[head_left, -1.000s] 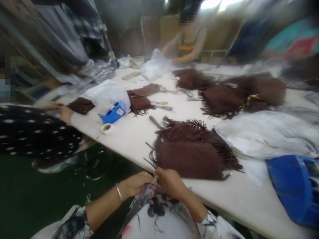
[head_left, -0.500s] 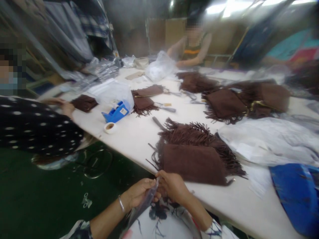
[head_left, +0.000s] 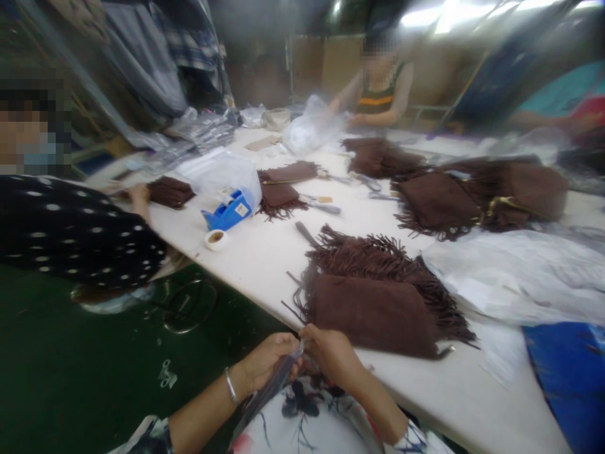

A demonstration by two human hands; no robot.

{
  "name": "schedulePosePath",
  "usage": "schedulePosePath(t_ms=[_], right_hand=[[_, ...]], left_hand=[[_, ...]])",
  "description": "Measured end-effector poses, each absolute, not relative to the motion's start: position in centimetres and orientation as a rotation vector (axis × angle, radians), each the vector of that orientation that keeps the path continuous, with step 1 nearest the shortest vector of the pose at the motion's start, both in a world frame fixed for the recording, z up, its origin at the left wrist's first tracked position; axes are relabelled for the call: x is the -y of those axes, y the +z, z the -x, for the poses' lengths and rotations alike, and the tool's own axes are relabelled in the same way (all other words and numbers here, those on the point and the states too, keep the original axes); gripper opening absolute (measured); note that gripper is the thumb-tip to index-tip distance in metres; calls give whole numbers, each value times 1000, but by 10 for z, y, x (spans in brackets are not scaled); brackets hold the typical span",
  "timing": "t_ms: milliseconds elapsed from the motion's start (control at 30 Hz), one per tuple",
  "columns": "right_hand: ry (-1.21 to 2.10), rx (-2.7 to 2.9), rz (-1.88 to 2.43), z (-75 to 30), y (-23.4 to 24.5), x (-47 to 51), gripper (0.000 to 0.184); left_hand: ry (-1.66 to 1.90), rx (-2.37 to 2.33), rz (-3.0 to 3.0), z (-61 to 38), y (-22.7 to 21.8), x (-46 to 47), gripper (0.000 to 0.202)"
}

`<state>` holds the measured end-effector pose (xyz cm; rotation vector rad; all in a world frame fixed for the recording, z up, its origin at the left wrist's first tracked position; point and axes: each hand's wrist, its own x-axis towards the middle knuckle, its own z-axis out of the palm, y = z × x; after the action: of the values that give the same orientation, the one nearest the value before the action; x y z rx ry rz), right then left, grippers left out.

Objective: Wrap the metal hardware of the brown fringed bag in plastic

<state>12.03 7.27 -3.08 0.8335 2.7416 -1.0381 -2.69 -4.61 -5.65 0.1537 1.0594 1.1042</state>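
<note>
So my left hand and right hand are together above my lap, fingertips pinched in close on the top end of a grey strip. It's narrow, a bit shiny, and slants down to my left over my floral clothes; my fingers hide part of the tip. Just past them a brown fringed pouch lies on the white table, with a blue tape dispenser farther off.
</note>
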Motion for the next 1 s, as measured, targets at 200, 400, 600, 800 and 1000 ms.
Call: schedulePosePath(t_ms=[200,400,600,800,1000], right_hand=[[-878,-2732,-842,-112,-27,-73,22],[-1133,-2726,-740,-122,-25,-79,28],[-1548,-2643,-711,-129,-27,-82,25],[-1512,-2653,-793,-123,-27,-79,18],[-1527,-2677,-757,-125,-29,-80,18]], left_hand=[[1110,-1253,-286,25,-52,41,19],[1091,-1257,-323,26,-51,40,20],[1093,-1284,-370,24,-53,41,21],[1099,-1254,-315,23,-56,42,26],[1103,-1095,-155,25,-55,41,23]])
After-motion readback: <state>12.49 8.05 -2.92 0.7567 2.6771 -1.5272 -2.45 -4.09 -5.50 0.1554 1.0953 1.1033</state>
